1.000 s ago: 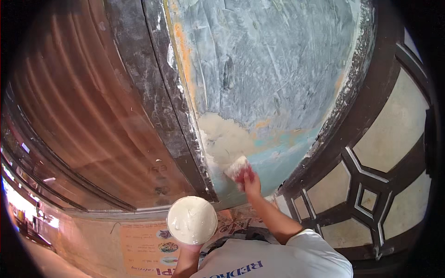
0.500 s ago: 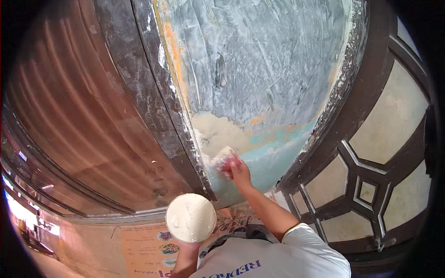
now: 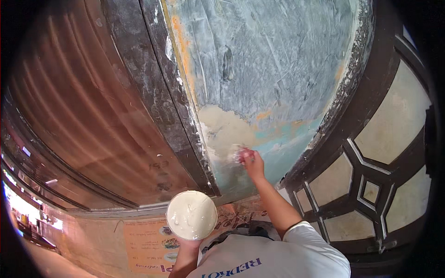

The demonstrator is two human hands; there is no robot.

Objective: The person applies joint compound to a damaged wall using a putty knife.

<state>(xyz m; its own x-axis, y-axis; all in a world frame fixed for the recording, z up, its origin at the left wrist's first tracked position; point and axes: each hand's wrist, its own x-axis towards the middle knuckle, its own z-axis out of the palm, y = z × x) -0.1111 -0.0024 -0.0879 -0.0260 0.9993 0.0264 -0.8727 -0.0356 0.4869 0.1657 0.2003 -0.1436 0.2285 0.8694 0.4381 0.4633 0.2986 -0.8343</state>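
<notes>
Overhead, our right hand (image 3: pixel 252 160) grips a putty blade (image 3: pixel 237 154) pressed flat to the blue wall (image 3: pixel 259 69); our left hand (image 3: pixel 190 244) cups a round tub of white filler (image 3: pixel 191 215) from beneath.

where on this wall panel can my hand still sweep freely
Free: the wide grey-blue wall panel above the right hand, between the dark left strip and the crusted right edge. Tight: the low corner under that hand.
</notes>
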